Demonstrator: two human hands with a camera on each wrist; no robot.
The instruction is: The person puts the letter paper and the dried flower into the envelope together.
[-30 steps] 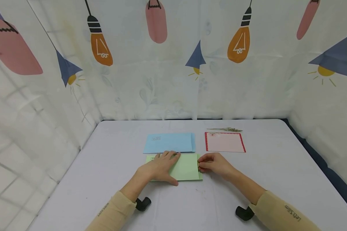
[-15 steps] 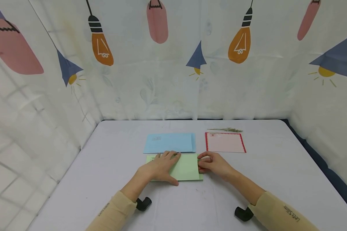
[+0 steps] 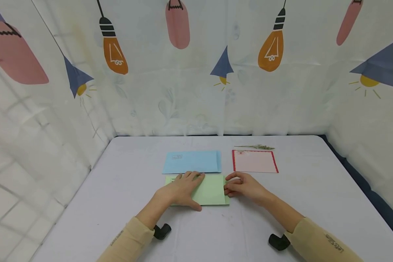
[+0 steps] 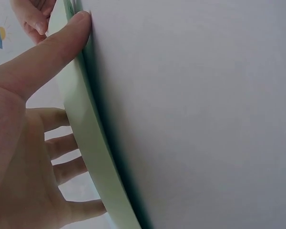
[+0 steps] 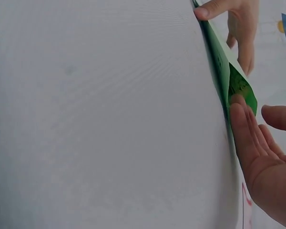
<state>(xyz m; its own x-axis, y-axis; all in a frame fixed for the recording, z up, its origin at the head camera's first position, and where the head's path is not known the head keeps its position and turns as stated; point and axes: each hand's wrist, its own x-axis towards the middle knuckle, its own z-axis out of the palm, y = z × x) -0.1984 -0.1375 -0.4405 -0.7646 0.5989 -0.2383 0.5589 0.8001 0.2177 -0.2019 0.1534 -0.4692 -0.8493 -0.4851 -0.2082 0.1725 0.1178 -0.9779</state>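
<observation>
A light green envelope (image 3: 209, 191) lies on the table, its opening at the right end. My left hand (image 3: 183, 189) rests spread over its left part, with the thumb on the near edge. In the left wrist view the thumb and fingers of the left hand (image 4: 38, 119) touch the green paper. At the right end is my right hand (image 3: 245, 187). In the right wrist view the envelope's mouth (image 5: 240, 88) gapes, and the fingertips of the right hand (image 5: 262, 157) reach into it, with the thumb held apart. Some printed or yellowish detail shows inside, unclear.
Just behind the green envelope lies a blue envelope (image 3: 193, 162). To its right are a pink card with a red border (image 3: 255, 162) and a dried sprig (image 3: 255, 147). A white cloth covers the table (image 3: 118, 189); a patterned curtain (image 3: 196, 109) hangs behind.
The right hand's fingers have loosened and its thumb side has spread a little at the envelope's mouth. The left hand and the envelopes have stayed in place.
</observation>
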